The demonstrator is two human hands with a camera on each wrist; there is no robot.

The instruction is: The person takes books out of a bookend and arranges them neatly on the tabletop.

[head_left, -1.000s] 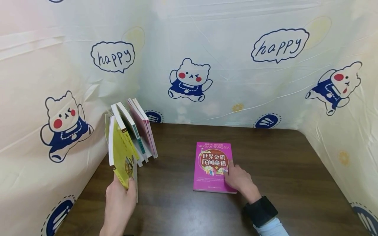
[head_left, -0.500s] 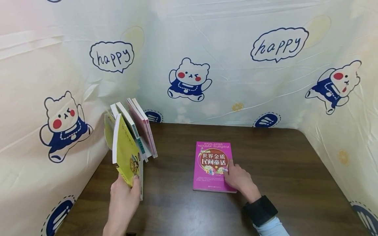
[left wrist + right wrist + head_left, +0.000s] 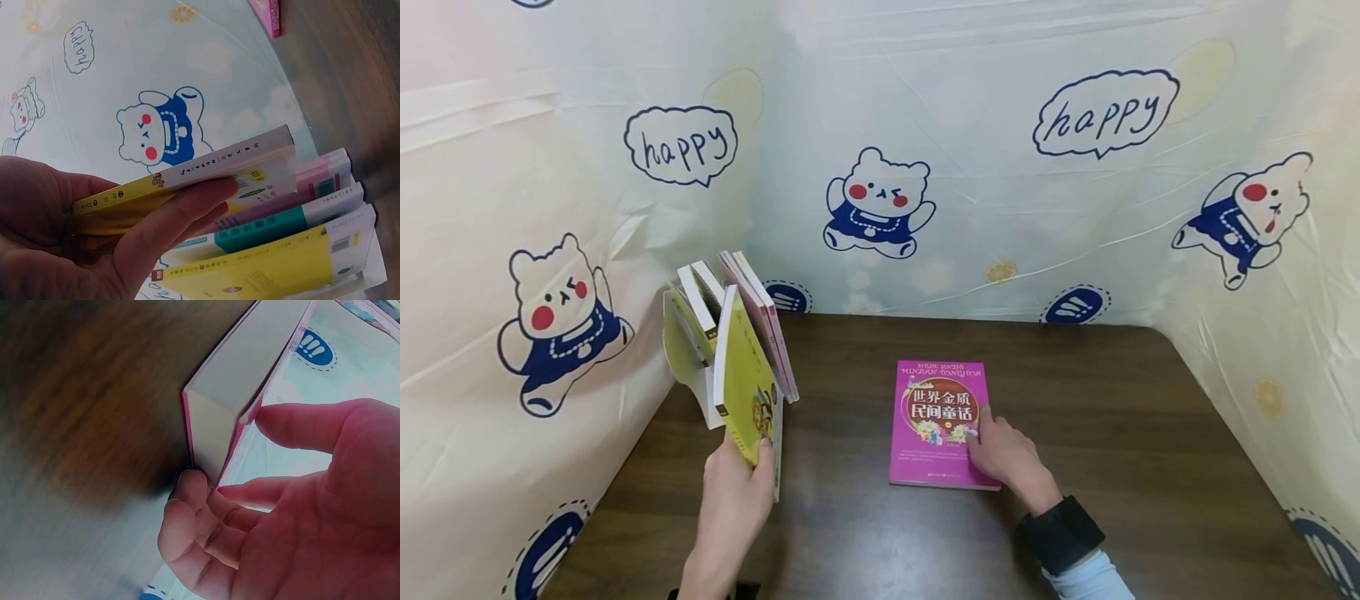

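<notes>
My left hand (image 3: 733,500) grips a thin yellow book (image 3: 743,379) upright by its near end, thumb on the cover side. In the left wrist view its spine (image 3: 181,172) passes between thumb and fingers, apart from the standing books. A magenta book (image 3: 934,429) with Chinese lettering lies flat on the table, cover up. At its right edge is my right hand (image 3: 1011,458), thumb on the cover. The right wrist view shows curled fingers (image 3: 181,531) at the edge of the book's page block (image 3: 244,369).
Several books stand leaning at the left against the patterned curtain: a pink pair (image 3: 767,325), a teal-and-white book (image 3: 262,228) and a yellow one (image 3: 250,275). Curtain (image 3: 970,208) encloses the back and both sides of the brown table (image 3: 1075,400).
My left hand has shifted right and slightly away from me with the yellow book, which now hides part of the standing row. The right hand and the magenta book stay put.
</notes>
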